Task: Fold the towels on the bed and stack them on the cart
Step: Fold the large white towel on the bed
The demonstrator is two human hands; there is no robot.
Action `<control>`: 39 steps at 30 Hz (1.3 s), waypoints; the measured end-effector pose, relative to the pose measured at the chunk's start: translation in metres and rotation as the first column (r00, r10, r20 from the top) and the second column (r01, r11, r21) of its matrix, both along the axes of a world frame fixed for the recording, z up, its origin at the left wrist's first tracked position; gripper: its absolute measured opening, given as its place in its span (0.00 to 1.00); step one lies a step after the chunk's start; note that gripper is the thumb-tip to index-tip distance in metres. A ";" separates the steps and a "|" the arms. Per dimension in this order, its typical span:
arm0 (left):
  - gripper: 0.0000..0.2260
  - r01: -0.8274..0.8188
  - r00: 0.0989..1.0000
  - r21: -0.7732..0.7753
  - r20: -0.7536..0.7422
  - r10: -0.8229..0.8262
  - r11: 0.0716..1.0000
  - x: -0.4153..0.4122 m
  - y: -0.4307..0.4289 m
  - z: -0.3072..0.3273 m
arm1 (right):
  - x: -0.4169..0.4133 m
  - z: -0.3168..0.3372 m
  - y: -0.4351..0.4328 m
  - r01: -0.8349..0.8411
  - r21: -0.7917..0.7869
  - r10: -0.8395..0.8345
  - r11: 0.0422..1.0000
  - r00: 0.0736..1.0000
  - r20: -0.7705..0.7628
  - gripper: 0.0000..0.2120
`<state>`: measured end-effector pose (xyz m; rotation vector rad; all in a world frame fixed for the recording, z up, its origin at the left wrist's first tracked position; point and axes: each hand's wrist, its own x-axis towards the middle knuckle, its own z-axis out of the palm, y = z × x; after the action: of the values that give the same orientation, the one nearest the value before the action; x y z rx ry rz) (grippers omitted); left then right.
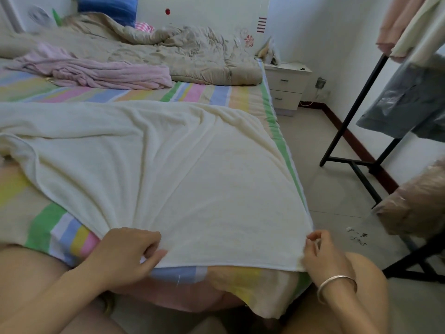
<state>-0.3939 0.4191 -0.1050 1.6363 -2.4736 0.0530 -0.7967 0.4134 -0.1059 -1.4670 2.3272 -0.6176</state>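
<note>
While pinching the near edge of the cream towel (192,169) spread on the bed (43,220), left hand (125,254) and right hand (322,256) at either end, seemingly squaring up for a first fold. Next: lift both pinches evenly, carry to the far edge.

A bed (202,92) is filling most of the view, wearing a sheet striped in pastel green, blue, yellow, pink and beige that is hanging over its near edge. A large cream towel (180,165) is lying spread over the near half, reaching the bed's right edge and near edge, with its left side bunching into folds. Farther back a pink towel (101,71) is lying crumpled on the left, and just behind it a beige quilt (183,51) is sprawling rumpled across the head of the bed, with a blue pillow (106,6) sitting beyond it.
</note>
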 end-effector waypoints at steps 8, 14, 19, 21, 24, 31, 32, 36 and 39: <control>0.06 -0.152 0.932 0.219 -0.292 0.214 0.964 -0.026 -0.053 0.053 | 0.046 0.023 -0.045 -0.366 -0.241 0.305 0.899 0.917 -0.256 0.28; 0.11 -0.123 0.900 0.088 -0.409 0.149 0.988 -0.080 -0.117 0.045 | 0.119 0.012 -0.079 -0.705 0.222 0.729 0.673 0.583 -0.359 0.51; 0.10 -0.149 0.917 0.133 -0.352 0.187 0.980 -0.106 -0.160 0.043 | 0.049 0.013 -0.132 -0.267 0.289 0.368 0.919 0.843 -0.393 0.35; 0.11 -0.168 0.924 0.157 -0.320 0.211 0.973 -0.116 -0.180 0.046 | 0.027 0.016 -0.157 -0.146 0.283 0.248 0.948 0.897 -0.365 0.33; 0.12 -0.212 0.910 0.107 -0.342 0.236 0.971 -0.132 -0.230 0.052 | 0.027 0.026 -0.209 -0.210 0.183 0.263 0.960 0.900 -0.349 0.30; 0.09 -0.321 0.855 0.059 -0.410 0.316 0.945 -0.151 -0.354 0.054 | 0.048 0.035 -0.369 -0.324 -0.032 0.320 0.945 0.943 -0.093 0.26; 0.09 -0.336 0.853 0.063 -0.402 0.332 0.940 -0.152 -0.368 0.052 | 0.046 0.035 -0.393 -0.303 -0.048 0.302 0.952 0.953 -0.026 0.26; 0.09 -0.390 0.838 0.047 -0.395 0.376 0.920 -0.150 -0.407 0.049 | 0.038 0.045 -0.470 -0.192 0.005 0.178 0.981 0.919 0.351 0.25; 0.14 -0.419 0.838 -0.002 -0.385 0.386 0.908 -0.142 -0.426 0.045 | 0.026 0.024 -0.537 -0.103 0.082 0.033 0.991 0.797 0.603 0.29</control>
<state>-0.5364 -0.0073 -0.0601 1.8953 -1.7920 -0.0918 -0.7704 -0.1240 -0.0822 -1.0844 1.7678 -0.7843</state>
